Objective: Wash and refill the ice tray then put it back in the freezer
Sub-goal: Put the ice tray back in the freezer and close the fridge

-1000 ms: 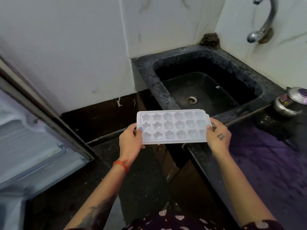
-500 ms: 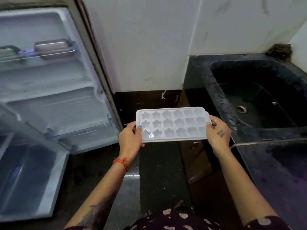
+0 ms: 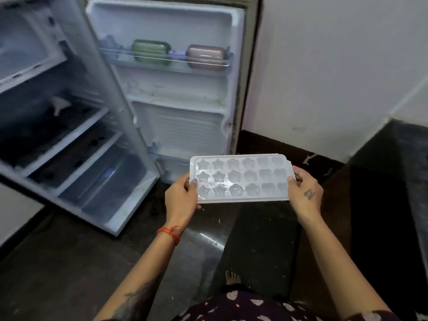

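Now, from the head view, the ice tray (image 3: 240, 178) is held roughly level in front of the body, above the dark floor (image 3: 69, 262) and just before the open fridge (image 3: 76, 126); its cavities, star and flower shapes in three rows, look glossy, though whether they hold water is hard to tell. The left hand (image 3: 183, 198) grips the tray's left short edge, thumb lying on top of the rim with a pale painted nail, the other fingers curled underneath; a red thread band (image 3: 170, 232) circles that wrist, and the forearm runs down toward the lower frame with a dark tattoo near the elbow. The right hand (image 3: 305, 192) grips the opposite short edge, thumb on the rim, fingers wrapped under and round the end, a small tattoo on its back; its forearm reaches in from the lower right, elbow bent. Both arms are extended forward and apart by the tray's length. Behind the tray the fridge door (image 3: 176, 89) stands open, and on its upper shelf a green container (image 3: 151, 52) and a pink container (image 3: 206, 56) sit side by side behind a rail; the fridge's inner shelves on the left are blurred. A white wall (image 3: 324, 66) stands to the right; a bare foot (image 3: 232, 278) shows below on the floor.
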